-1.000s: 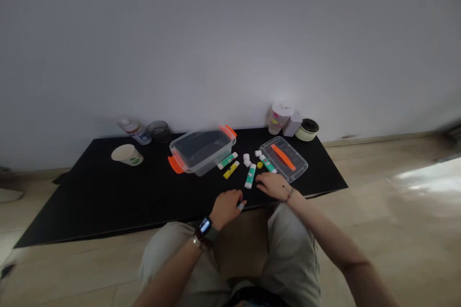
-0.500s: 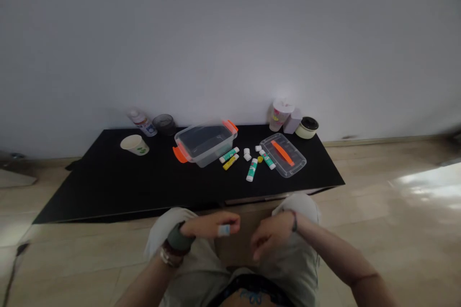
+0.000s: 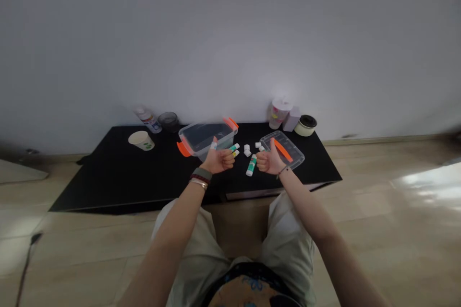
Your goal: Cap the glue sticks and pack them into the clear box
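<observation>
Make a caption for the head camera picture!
Thumbs up from left hand and right hand, with tubes, a box and a lid on a black table.

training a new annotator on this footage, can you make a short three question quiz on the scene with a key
1. True or false: the clear lid lies on the black tabletop, apart from the clear box.
2. Multiple choice: what colour is the lid's handle?
a) blue
b) orange
c) green
3. Open: what pose do the left hand and right hand share?

Key:
1. True.
2. b.
3. Thumbs stretched out, fingers curled in; neither hand appears to hold anything.
</observation>
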`<state>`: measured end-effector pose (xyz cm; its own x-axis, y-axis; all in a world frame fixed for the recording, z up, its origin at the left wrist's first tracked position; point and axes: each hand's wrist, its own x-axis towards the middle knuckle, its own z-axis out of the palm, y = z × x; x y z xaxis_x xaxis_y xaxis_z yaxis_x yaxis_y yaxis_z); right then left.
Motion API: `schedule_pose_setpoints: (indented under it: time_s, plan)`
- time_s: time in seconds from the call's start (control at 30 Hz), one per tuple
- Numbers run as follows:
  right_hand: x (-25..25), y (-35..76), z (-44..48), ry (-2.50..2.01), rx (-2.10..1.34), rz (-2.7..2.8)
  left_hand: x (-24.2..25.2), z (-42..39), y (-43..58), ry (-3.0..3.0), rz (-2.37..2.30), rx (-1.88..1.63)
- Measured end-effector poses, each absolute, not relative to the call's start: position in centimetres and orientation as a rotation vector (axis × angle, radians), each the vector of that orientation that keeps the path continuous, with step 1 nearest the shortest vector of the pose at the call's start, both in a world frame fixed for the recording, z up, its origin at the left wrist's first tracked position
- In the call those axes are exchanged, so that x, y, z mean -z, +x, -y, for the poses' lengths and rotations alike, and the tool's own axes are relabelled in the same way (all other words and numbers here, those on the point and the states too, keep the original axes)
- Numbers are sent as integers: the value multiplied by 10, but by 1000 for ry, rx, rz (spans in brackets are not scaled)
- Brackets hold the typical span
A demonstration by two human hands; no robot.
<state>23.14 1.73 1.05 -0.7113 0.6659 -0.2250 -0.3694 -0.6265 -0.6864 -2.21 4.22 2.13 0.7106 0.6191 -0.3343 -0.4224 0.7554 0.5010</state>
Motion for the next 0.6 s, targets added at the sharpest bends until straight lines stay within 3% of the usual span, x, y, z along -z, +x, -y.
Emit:
schedule_pose_setpoints:
  time_s: [0.17, 0.6]
  plan:
    - [18, 234, -11, -692, -2340, 747, 13, -32, -23, 303, -522, -535]
    - [5, 230, -8, -950, -2260, 739, 12, -34, -22, 414, -608, -587]
